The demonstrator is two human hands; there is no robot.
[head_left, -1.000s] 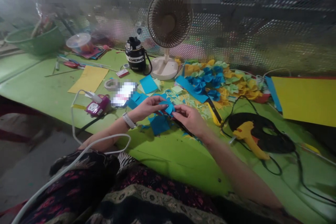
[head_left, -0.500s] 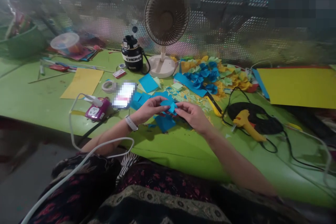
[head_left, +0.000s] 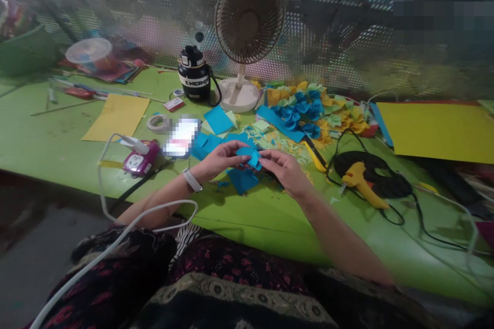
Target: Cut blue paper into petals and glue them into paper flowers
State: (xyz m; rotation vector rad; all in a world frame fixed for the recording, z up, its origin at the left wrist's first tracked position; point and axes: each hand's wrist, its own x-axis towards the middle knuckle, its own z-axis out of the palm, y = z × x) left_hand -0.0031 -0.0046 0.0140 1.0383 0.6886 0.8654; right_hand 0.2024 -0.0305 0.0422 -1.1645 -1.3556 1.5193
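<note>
Carefully, my left hand [head_left: 219,159] and right hand [head_left: 283,174] pinch a small blue paper piece [head_left: 251,158] between their fingertips, just above blue scraps [head_left: 242,181] on the green table [head_left: 247,221].

Our left forearm [head_left: 162,199] and right forearm [head_left: 339,231] angle inward. Our left hand [head_left: 221,158] and right hand [head_left: 284,172] nearly meet, fingers pinched, palms facing each other.

Craft clutter on a green table [head_left: 262,226]
Seen from the work spot: a desk fan [head_left: 249,20] at twelve, a black flask [head_left: 193,74] at eleven, paper flowers [head_left: 301,108] at one, a yellow glue gun [head_left: 363,185] at three, a pink power socket [head_left: 141,159] at nine.
</note>
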